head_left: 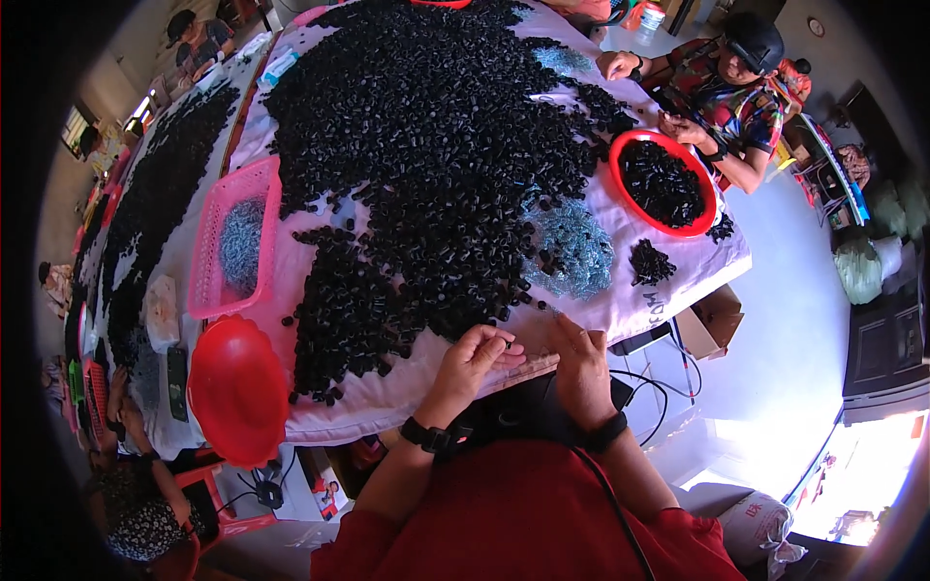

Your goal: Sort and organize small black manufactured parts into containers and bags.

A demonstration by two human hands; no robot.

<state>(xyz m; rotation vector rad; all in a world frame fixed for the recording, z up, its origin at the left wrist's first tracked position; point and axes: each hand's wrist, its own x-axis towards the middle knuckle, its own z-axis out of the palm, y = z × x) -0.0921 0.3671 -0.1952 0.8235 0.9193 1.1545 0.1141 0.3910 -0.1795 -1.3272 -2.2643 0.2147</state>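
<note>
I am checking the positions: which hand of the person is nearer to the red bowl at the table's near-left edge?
Left. The left hand is to the right of the red bowl, across some black pieces; the right hand lies farther right.

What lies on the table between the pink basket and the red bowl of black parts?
In the head view, the big heap of small black parts fills the stretch between the pink basket and the red bowl.

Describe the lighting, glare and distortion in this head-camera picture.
Head view: the fisheye bends the table edges and leaves a dark vignette at the corners; daylight blows out the floor at lower right; the heap of black parts merges into a nearly detailless mass; the left hand and right hand are evenly lit and fairly sharp.
</note>
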